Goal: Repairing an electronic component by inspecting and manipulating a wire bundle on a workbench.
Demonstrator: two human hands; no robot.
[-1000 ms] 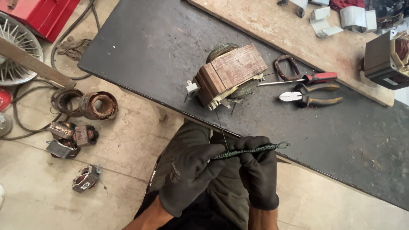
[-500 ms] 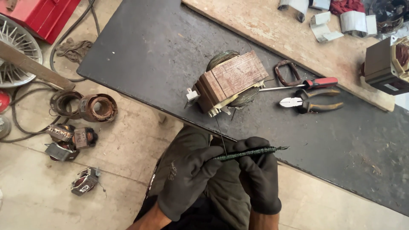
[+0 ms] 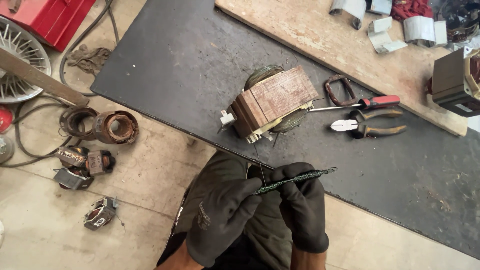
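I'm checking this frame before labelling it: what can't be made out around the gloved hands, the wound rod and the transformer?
Head view only:
- Rod: its near end is hidden inside the left hand and behind the right hand.
- Thin wire from the transformer: too fine to see where it attaches.
- Transformer underside: hidden by its own body.
- Second transformer: cut off by the right edge.

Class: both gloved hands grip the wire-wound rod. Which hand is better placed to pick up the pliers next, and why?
Probably the right hand: it holds the rod on the side nearer the pliers; the left hand sits farther away.
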